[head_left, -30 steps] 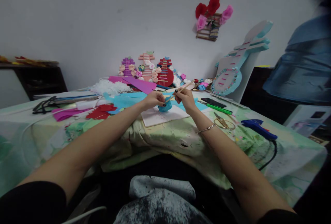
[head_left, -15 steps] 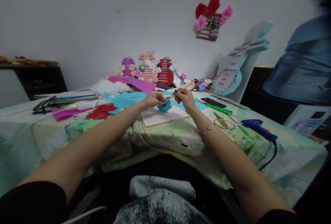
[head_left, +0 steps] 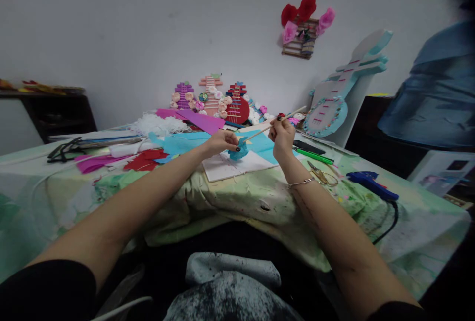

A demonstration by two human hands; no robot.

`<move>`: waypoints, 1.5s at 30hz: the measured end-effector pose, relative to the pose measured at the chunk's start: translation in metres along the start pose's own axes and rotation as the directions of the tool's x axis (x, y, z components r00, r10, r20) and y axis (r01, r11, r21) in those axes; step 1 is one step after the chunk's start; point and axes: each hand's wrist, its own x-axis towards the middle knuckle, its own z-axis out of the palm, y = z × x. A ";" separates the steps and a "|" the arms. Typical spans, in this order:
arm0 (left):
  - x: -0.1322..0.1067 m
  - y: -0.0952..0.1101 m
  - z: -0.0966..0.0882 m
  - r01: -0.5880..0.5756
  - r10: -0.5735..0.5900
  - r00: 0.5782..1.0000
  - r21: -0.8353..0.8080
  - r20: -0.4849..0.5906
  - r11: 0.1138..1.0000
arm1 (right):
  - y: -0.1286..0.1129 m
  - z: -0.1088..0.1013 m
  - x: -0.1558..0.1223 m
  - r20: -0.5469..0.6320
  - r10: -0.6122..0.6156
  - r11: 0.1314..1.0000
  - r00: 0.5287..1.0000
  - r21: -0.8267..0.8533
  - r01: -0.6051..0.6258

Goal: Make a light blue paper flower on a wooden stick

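My left hand (head_left: 223, 142) pinches a small crumpled blue paper flower (head_left: 238, 151) above a white board (head_left: 237, 166). My right hand (head_left: 282, 135) is closed around a thin wooden stick (head_left: 261, 131), gripped partway along its length. The stick's lower end meets the top of the blue flower; whether it is inside the folds I cannot tell. Behind both hands lie flat sheets of light blue paper (head_left: 185, 143).
To the right are a green utility knife (head_left: 314, 156), a dark phone (head_left: 308, 147), gold-handled scissors (head_left: 323, 176) and a blue glue gun (head_left: 372, 185) with a cord. Red paper pieces (head_left: 146, 160) lie left. Decorated lute-shaped crafts (head_left: 237, 106) stand at the back.
My right hand has moved right and slightly up, along or with the stick, away from my left hand. The blue flower has shifted slightly right, still in my left fingers.
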 end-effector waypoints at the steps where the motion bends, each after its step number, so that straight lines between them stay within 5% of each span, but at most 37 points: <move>1: 0.000 0.000 0.000 -0.002 0.002 1.000 0.002 -0.001 1.000 | 0.001 -0.003 0.003 -0.052 -0.031 1.000 0.998 0.002 0.031; 4: 0.000 0.000 0.001 0.000 0.000 1.000 0.000 -0.004 1.000 | 0.008 -0.013 0.010 -0.147 -0.129 0.992 0.981 -0.031 0.126; 11: -0.002 0.005 0.001 0.011 -0.012 1.000 -0.092 -0.013 0.996 | 0.024 -0.009 0.009 0.140 -0.114 0.944 0.984 -0.295 0.151; 18: -0.003 0.006 0.000 0.022 -0.019 1.000 -0.199 0.018 0.980 | 0.015 -0.008 0.002 0.087 -0.215 0.884 0.973 -0.407 0.231; 22: -0.004 0.008 0.001 0.029 -0.014 0.997 -0.212 0.071 0.977 | 0.013 -0.004 -0.004 0.280 -0.087 0.903 0.956 -0.384 0.195; 28: -0.006 0.009 0.001 0.049 -0.019 0.991 -0.227 0.133 0.973 | 0.007 0.009 -0.016 0.487 0.091 0.903 0.869 -0.408 0.134; 34: -0.005 0.007 0.001 0.055 -0.020 0.989 -0.244 0.144 0.968 | 0.003 0.010 -0.020 0.507 0.158 0.917 0.847 -0.393 0.064; 45: -0.007 0.009 0.003 0.072 -0.036 0.983 -0.198 0.182 0.977 | 0.009 0.010 -0.018 0.515 0.052 0.861 0.856 -0.457 0.223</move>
